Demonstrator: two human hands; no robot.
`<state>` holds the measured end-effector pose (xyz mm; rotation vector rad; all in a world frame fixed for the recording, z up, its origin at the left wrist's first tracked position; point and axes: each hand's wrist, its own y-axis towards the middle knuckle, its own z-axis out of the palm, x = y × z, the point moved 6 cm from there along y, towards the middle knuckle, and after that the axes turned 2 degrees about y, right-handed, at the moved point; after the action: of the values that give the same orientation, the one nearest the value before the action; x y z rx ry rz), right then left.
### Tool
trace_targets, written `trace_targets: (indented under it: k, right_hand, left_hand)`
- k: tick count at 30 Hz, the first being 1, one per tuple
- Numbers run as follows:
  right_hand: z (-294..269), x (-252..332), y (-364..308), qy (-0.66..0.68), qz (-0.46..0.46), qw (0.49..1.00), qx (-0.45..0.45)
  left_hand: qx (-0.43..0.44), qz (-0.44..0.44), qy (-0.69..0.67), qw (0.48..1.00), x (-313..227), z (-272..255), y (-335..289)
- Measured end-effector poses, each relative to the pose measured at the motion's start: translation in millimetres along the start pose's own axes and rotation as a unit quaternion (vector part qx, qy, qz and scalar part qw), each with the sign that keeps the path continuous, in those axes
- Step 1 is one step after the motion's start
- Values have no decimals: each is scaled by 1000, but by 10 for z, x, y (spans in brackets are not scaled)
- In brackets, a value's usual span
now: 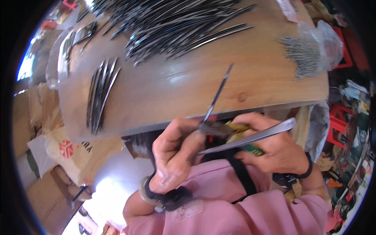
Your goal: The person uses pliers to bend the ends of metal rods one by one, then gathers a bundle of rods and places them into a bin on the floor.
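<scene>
My left hand [176, 150] is closed, its thumb and fingers pinching a slim metal piece. One narrow dark arm [218, 92] of metal points up and away over the table edge. A wider, curved grey strip [254, 136] runs from the same fingers toward the right, passing in front of my right hand [270, 147]. That hand is wrapped round a tool with yellow and green handles [237, 137] and a dark head, which looks like pliers. Its head meets the metal piece at my left fingertips. The exact contact is blurred and partly hidden.
A large heap of dark metal strips [168, 31] covers the far part of the wooden table [196, 82]. A small bundle [102, 92] lies at the left. Thin silver pins [303, 56] spill from a plastic bag [331, 45] at the right. Cardboard [47, 192] stands at lower left.
</scene>
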<state>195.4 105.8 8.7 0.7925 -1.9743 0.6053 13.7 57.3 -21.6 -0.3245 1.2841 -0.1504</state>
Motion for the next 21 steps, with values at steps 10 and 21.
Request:
trace_targets:
  k: [10, 21]
  right_hand:
    - [112, 179, 235, -146, -176, 973, -34]
    - [-788, -229, 109, -241, -112, 962, -65]
  left_hand:
    - [-104, 0, 22, 994, -146, -269, -31]
    - [-228, 46, 113, 966, -382, -1085, 30]
